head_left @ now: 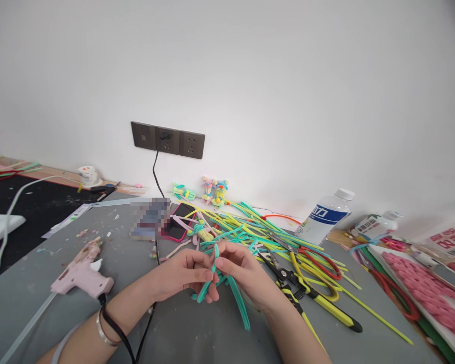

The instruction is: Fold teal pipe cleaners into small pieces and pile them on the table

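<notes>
Both of my hands meet over the grey mat (pixel 197 333), pinching teal pipe cleaners (pixel 238 303) between them. My left hand (pixel 184 275) holds the bent strands from the left with thumb and fingers. Gripping the top of the same strands, my right hand (pixel 239 268) sits on the other side. The loose ends hang down and to the right, below my hands. A silver bracelet and a black cord sit on my left wrist.
A pink glue gun (pixel 82 275) lies at the left. A pile of yellow and teal pipe cleaners (pixel 250 227), scissors (pixel 282 242), yellow-handled pliers (pixel 318 298), a water bottle (pixel 324 217), a phone (pixel 178 227) and small finished figures (pixel 214 191) lie beyond my hands. Pink pieces fill a tray (pixel 428 288) at the right.
</notes>
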`<move>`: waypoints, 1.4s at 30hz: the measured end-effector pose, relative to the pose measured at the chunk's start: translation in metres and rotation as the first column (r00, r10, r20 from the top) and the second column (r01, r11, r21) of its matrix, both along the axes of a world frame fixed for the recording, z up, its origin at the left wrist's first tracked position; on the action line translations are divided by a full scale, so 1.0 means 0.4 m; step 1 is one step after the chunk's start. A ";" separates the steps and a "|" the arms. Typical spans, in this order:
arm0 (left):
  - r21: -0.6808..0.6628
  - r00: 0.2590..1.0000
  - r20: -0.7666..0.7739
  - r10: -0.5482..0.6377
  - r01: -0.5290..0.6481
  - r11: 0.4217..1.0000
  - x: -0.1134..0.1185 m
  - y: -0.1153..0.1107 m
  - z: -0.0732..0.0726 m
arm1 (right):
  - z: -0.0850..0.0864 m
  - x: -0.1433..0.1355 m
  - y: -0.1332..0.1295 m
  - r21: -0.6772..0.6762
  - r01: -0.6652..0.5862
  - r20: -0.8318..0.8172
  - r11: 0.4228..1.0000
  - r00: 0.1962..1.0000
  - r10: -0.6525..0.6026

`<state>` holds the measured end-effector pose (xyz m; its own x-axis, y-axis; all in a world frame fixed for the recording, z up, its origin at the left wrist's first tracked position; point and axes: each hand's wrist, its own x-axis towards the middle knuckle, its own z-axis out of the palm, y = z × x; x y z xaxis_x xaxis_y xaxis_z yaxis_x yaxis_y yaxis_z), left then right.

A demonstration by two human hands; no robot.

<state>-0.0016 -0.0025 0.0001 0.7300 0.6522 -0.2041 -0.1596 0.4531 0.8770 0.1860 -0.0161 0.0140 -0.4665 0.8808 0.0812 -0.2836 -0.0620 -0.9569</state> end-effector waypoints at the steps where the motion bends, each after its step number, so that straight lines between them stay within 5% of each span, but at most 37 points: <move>1: 0.014 1.000 -0.011 0.001 -0.001 1.000 0.000 0.001 0.000 | 0.000 0.000 0.000 -0.006 0.005 0.008 1.000 1.000 -0.005; 11: 0.007 0.999 -0.005 0.045 -0.045 0.999 0.004 0.000 0.009 | 0.001 0.003 -0.001 0.020 0.051 0.063 0.999 0.997 -0.052; 23: -0.042 0.999 -0.046 0.010 -0.012 0.999 0.000 -0.001 0.006 | 0.009 0.002 -0.003 0.032 -0.052 0.018 0.998 0.999 0.052; 33: -0.081 1.000 -0.001 -0.002 0.002 0.997 0.001 -0.001 0.006 | 0.005 0.003 -0.005 0.046 -0.006 0.103 0.999 0.995 0.002; 42: -0.090 0.998 0.021 0.051 -0.049 0.995 0.001 0.004 -0.005 | -0.010 0.000 -0.003 0.190 0.061 0.195 0.980 0.976 -0.098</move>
